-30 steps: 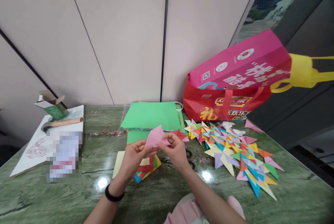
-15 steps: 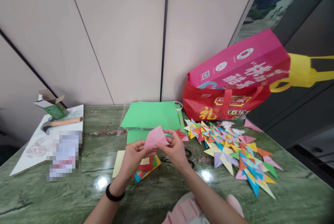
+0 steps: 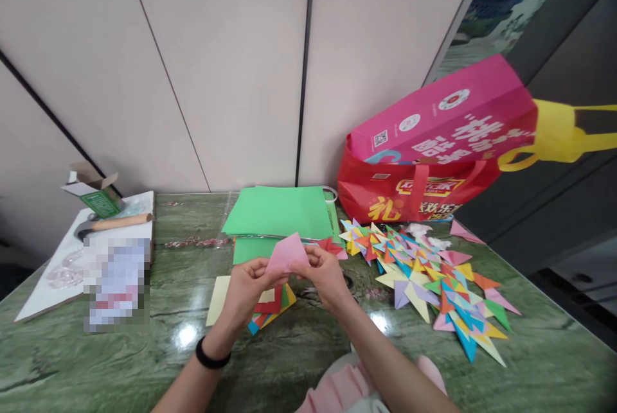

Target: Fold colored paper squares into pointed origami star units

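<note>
A partly folded piece of pink paper is held up between both hands, above the green table. My left hand pinches its left lower edge, and a black band circles that wrist. On the right side, the fingers of my right hand are closed on the paper's edge. Below my left hand lie small coloured paper squares, fanned out. Green sheets are stacked behind the hands. Scissors lie partly hidden beneath my right hand.
Many folded paper pieces spread over the right side, before a red bag and a pink bag. At the left, a white board bears a wooden-handled tool and an open green box.
The fingers of my right hand have curled in and lowered slightly at the pink paper's right edge. My left hand keeps nearly the same place.
</note>
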### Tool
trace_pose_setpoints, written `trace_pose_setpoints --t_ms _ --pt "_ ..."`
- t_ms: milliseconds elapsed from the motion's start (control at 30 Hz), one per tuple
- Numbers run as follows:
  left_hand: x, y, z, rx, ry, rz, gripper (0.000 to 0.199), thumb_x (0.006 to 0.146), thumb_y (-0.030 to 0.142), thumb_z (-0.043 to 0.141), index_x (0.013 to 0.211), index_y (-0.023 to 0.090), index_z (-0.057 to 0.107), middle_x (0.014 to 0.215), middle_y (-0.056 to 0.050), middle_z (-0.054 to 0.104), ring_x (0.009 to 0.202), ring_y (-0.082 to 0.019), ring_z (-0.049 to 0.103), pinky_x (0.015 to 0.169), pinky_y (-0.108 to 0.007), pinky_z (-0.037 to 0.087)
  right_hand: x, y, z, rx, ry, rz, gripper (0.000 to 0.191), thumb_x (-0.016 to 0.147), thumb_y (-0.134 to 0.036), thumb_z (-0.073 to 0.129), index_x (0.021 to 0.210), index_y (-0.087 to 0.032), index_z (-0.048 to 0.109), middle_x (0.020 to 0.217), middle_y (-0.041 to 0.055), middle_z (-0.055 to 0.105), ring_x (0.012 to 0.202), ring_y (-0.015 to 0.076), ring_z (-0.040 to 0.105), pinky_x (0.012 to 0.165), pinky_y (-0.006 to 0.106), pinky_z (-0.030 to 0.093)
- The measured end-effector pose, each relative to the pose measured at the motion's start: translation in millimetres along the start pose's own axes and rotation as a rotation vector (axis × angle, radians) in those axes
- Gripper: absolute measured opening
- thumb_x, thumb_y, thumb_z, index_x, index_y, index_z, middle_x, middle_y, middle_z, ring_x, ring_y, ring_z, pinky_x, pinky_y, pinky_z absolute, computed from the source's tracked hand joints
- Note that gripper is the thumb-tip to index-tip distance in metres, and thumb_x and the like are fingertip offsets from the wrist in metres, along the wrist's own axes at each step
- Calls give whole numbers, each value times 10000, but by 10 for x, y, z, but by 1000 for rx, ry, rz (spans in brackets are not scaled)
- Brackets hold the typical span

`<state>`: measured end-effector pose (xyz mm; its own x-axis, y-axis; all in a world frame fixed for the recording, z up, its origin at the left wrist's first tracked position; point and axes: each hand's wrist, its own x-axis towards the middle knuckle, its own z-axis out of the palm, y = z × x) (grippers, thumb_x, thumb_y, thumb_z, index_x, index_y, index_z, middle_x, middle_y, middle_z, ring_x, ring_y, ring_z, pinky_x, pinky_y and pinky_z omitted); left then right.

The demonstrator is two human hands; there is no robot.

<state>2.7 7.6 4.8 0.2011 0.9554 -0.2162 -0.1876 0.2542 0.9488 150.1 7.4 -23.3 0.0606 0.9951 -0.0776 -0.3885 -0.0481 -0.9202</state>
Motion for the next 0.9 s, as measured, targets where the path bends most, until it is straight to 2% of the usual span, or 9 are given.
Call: trace_pose_setpoints --t_ms 400,567,767,900 --pt "8 -19 1 -26 23 26 341 523 262 802 792 98 671 719 -71 744 694 -221 697 717 -298 557 -3 29 -3 -62 -1 -42 364 543 -269 758 859 -143 627 692 20 690 522 123 574 449 209 440" --pt "18 -9 -23 -16 -40 16 362 539 223 793 859 103 674 761 -77 746 715 -222 695 706 -295 551 4 34 -9 -92 17 -72 341 547 -252 754 844 -142 626 705 23 687 535 122 575 469 213 445" --pt "49 -29 -49 -6 -114 39 442 526 168 794 945 127 660 846 -75 742 784 -217 686 788 -311 520 12 25 -13 -109 36 -122 325 551 -255 747 832 -143 627 695 24 686 539 128 575 495 231 455" --pt "67 -39 -81 62 -134 64 370 548 180 780 900 122 682 850 -79 740 802 -219 681 775 -293 517 10 10 -10 -104 29 -123 312 556 -247 745 823 -142 624 686 20 684 519 114 556 495 223 439"
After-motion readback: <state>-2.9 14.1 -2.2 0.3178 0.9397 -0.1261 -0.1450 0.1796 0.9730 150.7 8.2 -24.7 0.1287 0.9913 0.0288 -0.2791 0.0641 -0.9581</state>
